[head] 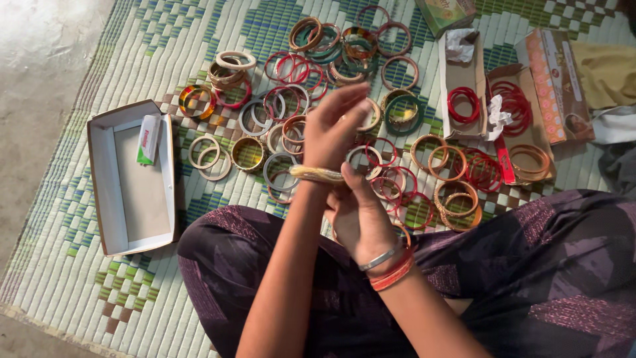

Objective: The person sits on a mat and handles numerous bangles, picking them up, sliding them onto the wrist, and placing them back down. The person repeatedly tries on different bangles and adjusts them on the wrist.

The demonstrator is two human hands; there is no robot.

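Observation:
My left hand (338, 126) is raised over the mat with its fingers gathered together and nothing in them. A stack of thin gold bangles (317, 174) sits around its wrist. From below, my right hand (358, 212) reaches up and pinches those gold bangles at the wrist. The right wrist wears a silver bangle and several red ones (389, 268). Many loose bangles (298, 73) in red, gold, green and cream lie spread on the woven green-and-white mat (73, 252) beyond my hands.
An open white cardboard box (99, 192) lies at the left with a small green-and-white packet (149, 138) inside. Open boxes (457, 73) with red bangles (464, 103) stand at the right. My crossed legs in dark patterned cloth (543, 265) fill the foreground. Bare concrete floor (40, 59) borders the mat.

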